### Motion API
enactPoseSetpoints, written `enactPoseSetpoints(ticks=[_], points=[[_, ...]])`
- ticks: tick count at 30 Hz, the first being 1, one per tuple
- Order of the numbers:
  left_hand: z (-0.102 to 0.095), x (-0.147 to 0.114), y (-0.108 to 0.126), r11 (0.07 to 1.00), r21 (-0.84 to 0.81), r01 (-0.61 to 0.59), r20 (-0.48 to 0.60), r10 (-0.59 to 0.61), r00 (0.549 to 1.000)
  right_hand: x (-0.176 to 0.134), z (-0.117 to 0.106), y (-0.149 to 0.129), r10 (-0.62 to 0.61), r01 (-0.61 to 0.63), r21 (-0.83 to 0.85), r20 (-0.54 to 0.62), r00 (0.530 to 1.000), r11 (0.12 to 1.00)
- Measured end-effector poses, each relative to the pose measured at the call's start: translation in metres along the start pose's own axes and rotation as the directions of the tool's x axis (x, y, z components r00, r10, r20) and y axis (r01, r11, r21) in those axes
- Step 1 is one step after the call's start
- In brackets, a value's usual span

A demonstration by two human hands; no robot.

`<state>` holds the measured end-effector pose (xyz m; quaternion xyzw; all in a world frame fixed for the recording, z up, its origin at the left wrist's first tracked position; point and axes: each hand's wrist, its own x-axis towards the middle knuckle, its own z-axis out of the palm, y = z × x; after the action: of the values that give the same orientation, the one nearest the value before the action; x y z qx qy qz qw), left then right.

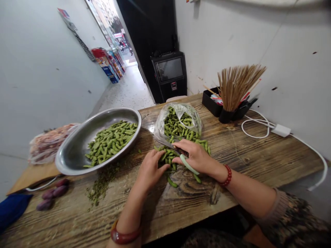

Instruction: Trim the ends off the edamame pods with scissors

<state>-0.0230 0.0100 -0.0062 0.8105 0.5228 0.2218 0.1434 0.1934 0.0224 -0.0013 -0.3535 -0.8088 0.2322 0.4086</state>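
My right hand [193, 153] has a firm grip on the scissors [188, 165]. My left hand [151, 168] bends over the pile of green pods [169, 157] on the wooden surface [258, 148]; its fingertips are hidden, so I can't tell if its grip has one. The blades sit just past those fingers, so a careless snip could nick me. Farther off, the clear bag [159, 124] gapes towards me, and a bump could spill more pods.
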Motion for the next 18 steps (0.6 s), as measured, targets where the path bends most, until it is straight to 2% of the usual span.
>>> enactPoseSetpoints(ticks=[3,5,7,9,11,13,18], points=[[0.004,-0.001,-0.003,0.991,-0.132,0.004,-0.061,-0.012,0.998,0.000,0.000,-0.002,0.003,-0.003,-0.010,0.025,1.000,1.000],[0.005,0.000,0.000,0.959,-0.278,0.052,-0.132,-0.092,0.987,-0.001,0.000,-0.004,0.001,-0.001,-0.009,0.036,0.999,1.000],[0.003,0.001,0.005,0.881,-0.455,0.127,-0.151,-0.217,0.964,-0.002,0.001,-0.005,-0.001,0.001,0.003,0.041,0.999,1.000],[-0.002,0.001,0.011,0.762,-0.616,0.201,-0.089,-0.322,0.943,-0.002,0.001,-0.007,-0.004,0.003,0.020,0.047,0.999,1.000],[-0.006,0.000,0.017,0.630,-0.734,0.253,0.003,-0.370,0.929,-0.003,0.001,-0.008,-0.003,0.001,0.036,0.048,0.999,0.999],[-0.010,-0.001,0.020,0.516,-0.813,0.269,0.062,-0.383,0.922,-0.003,0.001,-0.009,-0.002,0.000,0.049,0.049,0.999,0.999],[-0.015,-0.003,0.021,0.317,-0.911,0.262,0.129,-0.385,0.914,-0.002,0.002,-0.008,-0.003,0.000,0.065,0.039,0.999,0.998]])
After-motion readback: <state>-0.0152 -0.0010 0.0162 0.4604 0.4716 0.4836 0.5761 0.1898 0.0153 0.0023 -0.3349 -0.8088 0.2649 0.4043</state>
